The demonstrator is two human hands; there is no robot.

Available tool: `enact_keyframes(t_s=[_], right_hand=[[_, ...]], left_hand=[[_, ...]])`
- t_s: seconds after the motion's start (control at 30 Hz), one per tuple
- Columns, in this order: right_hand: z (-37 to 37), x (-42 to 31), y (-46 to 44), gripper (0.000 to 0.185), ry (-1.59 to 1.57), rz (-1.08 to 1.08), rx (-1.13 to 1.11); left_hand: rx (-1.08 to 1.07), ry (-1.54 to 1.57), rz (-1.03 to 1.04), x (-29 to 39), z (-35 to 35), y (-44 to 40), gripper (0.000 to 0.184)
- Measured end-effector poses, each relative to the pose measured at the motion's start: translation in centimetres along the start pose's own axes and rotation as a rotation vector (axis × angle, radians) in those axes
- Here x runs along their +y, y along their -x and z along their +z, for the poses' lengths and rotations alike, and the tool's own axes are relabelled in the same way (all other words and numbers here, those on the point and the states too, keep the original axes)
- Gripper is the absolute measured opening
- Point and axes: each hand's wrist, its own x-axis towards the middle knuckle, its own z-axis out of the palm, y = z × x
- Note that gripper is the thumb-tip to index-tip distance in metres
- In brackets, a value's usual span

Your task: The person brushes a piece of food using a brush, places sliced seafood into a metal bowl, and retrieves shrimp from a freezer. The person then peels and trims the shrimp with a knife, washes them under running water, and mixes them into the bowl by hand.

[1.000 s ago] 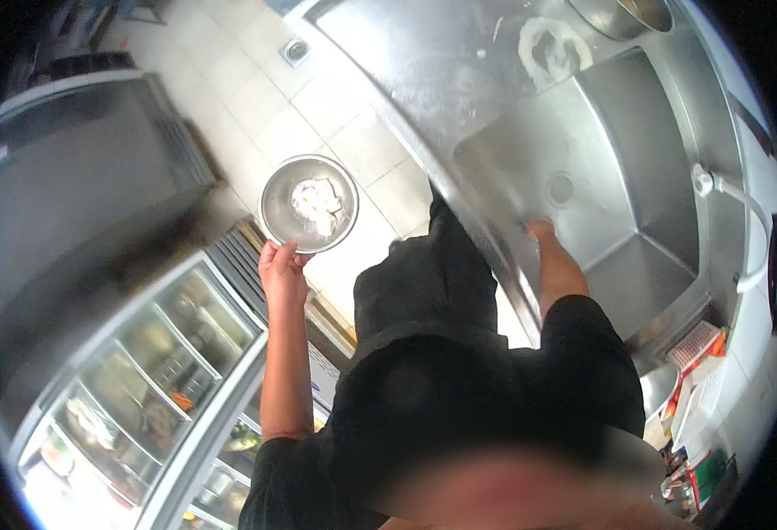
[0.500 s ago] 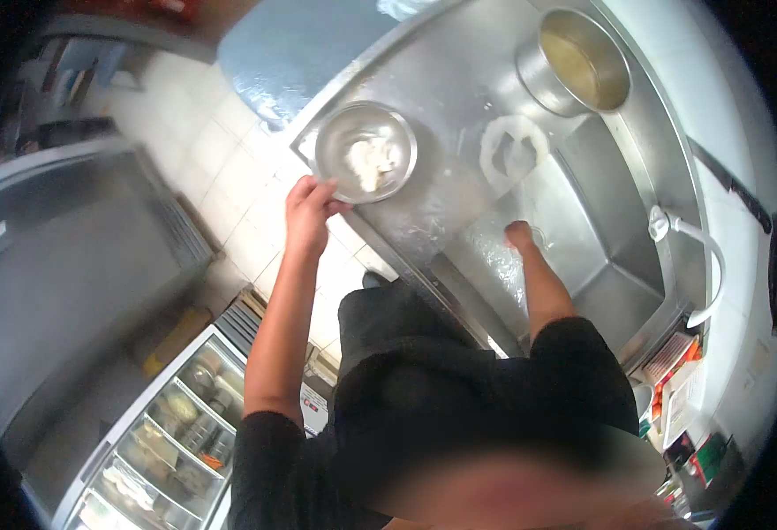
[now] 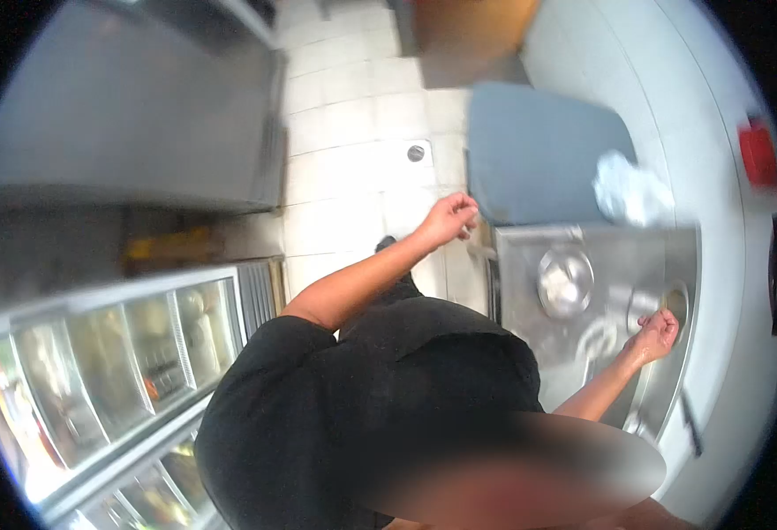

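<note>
My left hand (image 3: 450, 219) hangs over the floor beside the counter's corner, its fingers loosely bent and apart, holding nothing. A steel bowl with white pieces (image 3: 565, 282) rests on the metal counter (image 3: 518, 305), out of reach of both hands' touch. My right hand (image 3: 657, 336) is over the sink area at the right, close to a blurred steel pot (image 3: 676, 303). Its fingers are loosely curled with gaps between them, and no object shows in them. A whitish ring-shaped mark (image 3: 597, 339) lies on the counter between bowl and sink.
A blue-grey surface (image 3: 543, 155) adjoins the counter's far end, with a crumpled clear plastic bag (image 3: 631, 190) on it. At the lower left stands a glass-topped display fridge (image 3: 124, 362). A floor drain (image 3: 416, 154) lies in the tiles ahead.
The bowl has gone from my left hand onto the counter, and that hand has let go. My right hand has come up from the sink towards the pot. The view has swung round.
</note>
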Motion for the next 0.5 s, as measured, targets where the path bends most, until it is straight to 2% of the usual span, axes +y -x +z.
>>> enact_keyframes(t_s=[0.03, 0.1, 0.17, 0.23, 0.3, 0.37, 0.47, 0.5], right_hand=[[5.1, -2.1, 0.7, 0.010, -0.017, -0.009, -0.062], [16.8, -2.8, 2.0, 0.022, 0.030, -0.018, -0.341], [28.0, -1.0, 2.9, 0.039, 0.522, -0.126, -0.873], [39.2, 1.3, 5.6, 0.055, 0.545, -0.463, -0.909], [49.2, -3.2, 9.3, 0.056, 0.408, -0.147, -1.160], [59.3, -6.4, 13.7, 0.057, 0.227, -0.068, -1.305], [75.6, -9.4, 20.7, 0.064, -0.022, -0.157, -1.537], [79.9, -13.0, 23.2, 0.069, -0.046, -0.198, -1.602]], left_hand=[[0.054, 0.012, 0.042, -0.4, -3.2, 0.0, 0.018], [0.143, 0.043, 0.080, -0.5, -10.9, -1.2, 0.016], [0.300, 0.058, 0.060, 0.8, -17.9, -0.8, 0.016], [0.471, 0.104, 0.080, 1.1, -24.7, -0.2, 0.015], [0.669, 0.168, 0.121, 1.5, -30.7, 2.0, 0.014], [0.849, 0.272, 0.118, 2.6, -34.8, 4.6, 0.018], [1.092, 0.360, 0.108, 1.9, -39.5, 6.6, 0.020], [1.160, 0.402, 0.112, 2.0, -40.6, 7.0, 0.020]])
